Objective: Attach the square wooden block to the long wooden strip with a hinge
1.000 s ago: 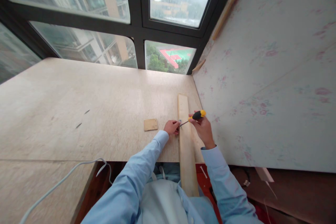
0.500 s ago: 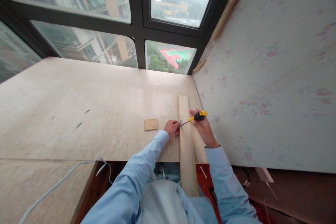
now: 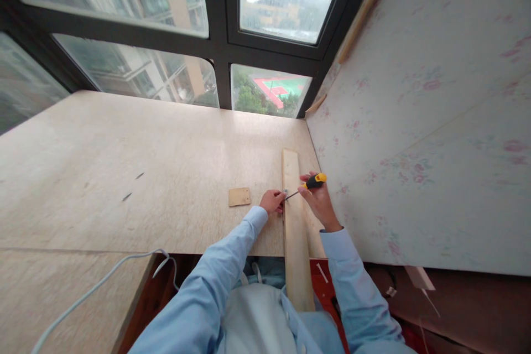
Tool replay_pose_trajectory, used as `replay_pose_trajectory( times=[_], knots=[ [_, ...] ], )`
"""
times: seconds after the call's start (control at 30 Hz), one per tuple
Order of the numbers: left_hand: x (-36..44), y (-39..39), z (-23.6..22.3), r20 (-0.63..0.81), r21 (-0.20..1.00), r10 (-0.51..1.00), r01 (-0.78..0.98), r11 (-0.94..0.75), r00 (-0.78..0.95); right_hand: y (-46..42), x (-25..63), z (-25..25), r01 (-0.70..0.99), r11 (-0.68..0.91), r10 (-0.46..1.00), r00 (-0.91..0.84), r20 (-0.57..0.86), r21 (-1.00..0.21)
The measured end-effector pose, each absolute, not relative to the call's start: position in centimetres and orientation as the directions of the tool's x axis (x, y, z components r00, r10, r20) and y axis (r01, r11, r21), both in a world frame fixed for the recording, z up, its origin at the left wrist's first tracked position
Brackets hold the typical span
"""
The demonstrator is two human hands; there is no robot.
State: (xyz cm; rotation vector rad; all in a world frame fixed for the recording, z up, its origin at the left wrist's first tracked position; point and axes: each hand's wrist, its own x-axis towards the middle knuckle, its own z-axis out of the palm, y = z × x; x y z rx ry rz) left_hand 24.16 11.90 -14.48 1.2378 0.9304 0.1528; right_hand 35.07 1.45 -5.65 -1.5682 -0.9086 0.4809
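Note:
A long pale wooden board (image 3: 296, 243) lies on the stone-patterned counter, its near end jutting over the edge toward my body. My right hand (image 3: 321, 204) is closed around a yellow-and-black screwdriver (image 3: 316, 181), whose shaft slants down to the left across the board. The tip meets a small metal piece (image 3: 286, 192) at the board's left edge; its exact kind is too small to tell. Pinched at that same spot, the fingers of my left hand (image 3: 272, 201) press against the board's side. What sits between them is hidden.
A small wooden plate (image 3: 239, 197) with holes lies left of my left hand. Two dark slivers (image 3: 126, 197) are farther left. A white cable (image 3: 99, 282) crosses the counter's front left. The floral wall (image 3: 415, 149) rises close on the right, windows behind.
My right hand and the screwdriver handle have shifted very slightly, with a small turn of the grip. The left hand and board stay in place.

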Motion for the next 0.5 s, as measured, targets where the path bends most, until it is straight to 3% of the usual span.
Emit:
replay_pose_trajectory(
  times=[0.1,0.17,0.37,0.5],
  knots=[
    [24.2,12.0,-14.7,-0.525,0.851,0.563,0.377,0.366,0.638,0.7,35.2,-5.5,0.125,0.06,0.852,0.511,0.116,-0.99],
    [24.3,12.0,-14.8,-0.526,0.851,0.562,0.379,0.364,0.638,0.4,35.4,-5.1,0.111,0.024,0.87,0.487,0.075,-0.994],
    [24.3,12.0,-14.8,-0.526,0.851,0.566,0.379,0.364,0.635,0.7,35.7,-4.5,0.44,-0.253,0.686,0.71,0.161,-0.862],
    [24.2,12.0,-14.6,-0.529,0.848,0.556,0.375,0.373,0.642,1.2,35.5,-5.3,0.389,-0.144,0.733,0.66,0.166,-0.91]
  ],
)
